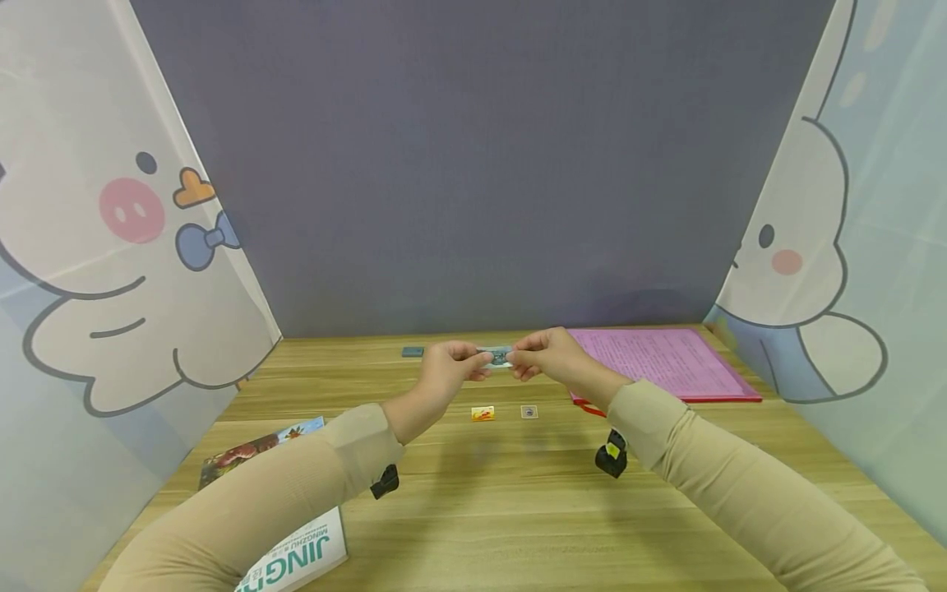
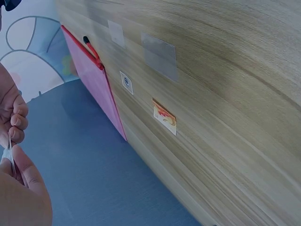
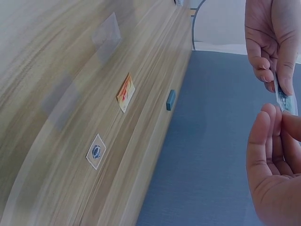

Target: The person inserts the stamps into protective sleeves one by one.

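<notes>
Both hands are raised over the far part of the table and meet at a small blue-green stamp [image 1: 499,357], which looks to be in a clear sleeve. My left hand [image 1: 446,367] pinches its left end between thumb and fingers. Its right end is pinched by my right hand [image 1: 551,356]. In the right wrist view the sleeve is seen nearly edge-on, partly hidden by fingers. Below the hands, an orange-and-yellow stamp [image 1: 483,413] and a small pale stamp with a dark round design [image 1: 528,412] lie flat, side by side on the wooden table.
Two clear sleeves [image 2: 160,56] lie nearer me. At the back sits a small blue-grey block [image 1: 413,352]. A pink folder [image 1: 658,362] with red edging is at the right rear. A colourful picture sheet [image 1: 255,448] and a white printed packet [image 1: 307,552] lie at left, partly under my sleeve.
</notes>
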